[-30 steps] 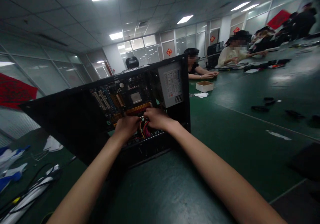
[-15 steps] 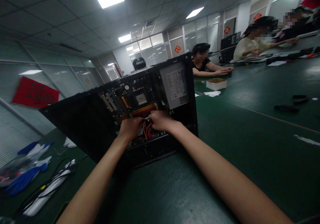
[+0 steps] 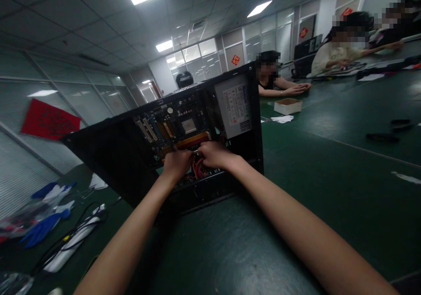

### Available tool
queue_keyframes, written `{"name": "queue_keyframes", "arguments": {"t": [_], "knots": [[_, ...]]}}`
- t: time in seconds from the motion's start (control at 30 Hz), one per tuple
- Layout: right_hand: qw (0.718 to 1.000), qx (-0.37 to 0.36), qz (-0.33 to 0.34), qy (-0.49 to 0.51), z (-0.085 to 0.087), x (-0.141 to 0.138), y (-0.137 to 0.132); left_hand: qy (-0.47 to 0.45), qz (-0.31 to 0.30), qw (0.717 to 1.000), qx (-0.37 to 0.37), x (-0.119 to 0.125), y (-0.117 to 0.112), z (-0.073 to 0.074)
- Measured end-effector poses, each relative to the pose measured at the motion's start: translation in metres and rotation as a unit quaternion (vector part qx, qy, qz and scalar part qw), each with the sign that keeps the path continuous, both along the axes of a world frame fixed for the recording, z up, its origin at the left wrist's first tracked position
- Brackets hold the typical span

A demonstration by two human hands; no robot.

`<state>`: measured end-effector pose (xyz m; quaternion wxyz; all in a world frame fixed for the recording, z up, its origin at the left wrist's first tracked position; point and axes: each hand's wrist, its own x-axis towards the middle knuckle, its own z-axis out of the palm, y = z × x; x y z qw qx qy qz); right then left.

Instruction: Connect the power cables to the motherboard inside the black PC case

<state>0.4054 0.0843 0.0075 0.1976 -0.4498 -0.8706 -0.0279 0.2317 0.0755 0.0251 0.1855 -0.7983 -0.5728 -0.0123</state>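
An open black computer case [image 3: 213, 195] stands on the table, its inside facing me. Within it are a motherboard [image 3: 187, 107], a silvery square chip [image 3: 188, 126] and a grey power supply [image 3: 234, 108] at upper right. My left hand [image 3: 177, 164] and my right hand [image 3: 213, 154] reach inside, close together, just below the red-brown slots [image 3: 194, 140]. Both have curled, closed fingers meeting at a small light-coloured piece that they mostly cover. Red and orange cables [image 3: 198, 168] hang right beneath and between them.
On the left lie a white power strip [image 3: 72, 244] with black cord, blue-and-white gloves [image 3: 44, 227] and a clear plastic bag [image 3: 24, 218]. Beyond the case to the right are a small box [image 3: 287, 106], a white cloth [image 3: 282, 119] and dark items [image 3: 383, 137]. Several people sit farther back.
The view has shifted slightly, so the case and table items sit a little farther right. Both hands stay closed at the same place inside the case.
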Motion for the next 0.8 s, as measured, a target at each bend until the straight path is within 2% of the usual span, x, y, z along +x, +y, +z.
{"name": "queue_keyframes", "arguments": {"t": [0.1, 0.2, 0.63, 0.8], "knots": [[1.000, 0.002, 0.001, -0.003, -0.0018, -0.0003, 0.0025, 0.035, -0.009, 0.999, 0.031, 0.0001, 0.0013, -0.0008], [1.000, 0.002, 0.004, -0.002, -0.0033, -0.0004, 0.0043, 0.033, 0.003, 0.998, 0.044, -0.0010, 0.0028, -0.0017], [1.000, 0.008, 0.019, 0.004, -0.0042, 0.0019, 0.0041, 0.008, 0.020, 0.999, 0.032, 0.0008, 0.0041, 0.0000], [1.000, 0.009, 0.025, 0.006, -0.0032, 0.0025, 0.0023, 0.004, 0.007, 0.999, 0.047, -0.0008, 0.0055, -0.0026]]}}
